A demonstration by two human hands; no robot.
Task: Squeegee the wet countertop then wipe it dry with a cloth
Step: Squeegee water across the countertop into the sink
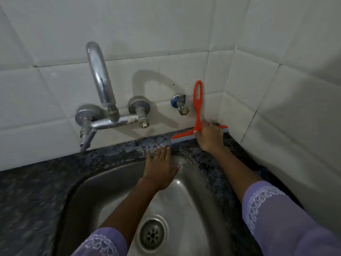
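Right hand [209,136] grips squeegee [198,115] low on handle, at head; blade on counter [129,150] strip behind sink [184,191], in wall corner. Left hand [160,168] flat, fingers straight, resting on sink rim, fingertips on counter. Cloth not in view. Risks: blade end likely jams against side wall, leaving wet streak in corner; strip narrow, so blade may tip over rim; tap [103,100] and valve [181,105] may foul handle during stroke.

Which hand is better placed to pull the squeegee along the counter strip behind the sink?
Probably the right hand: it already grips the orange squeegee, blade on the countertop by the wall. The left hand rests flat on the sink rim.
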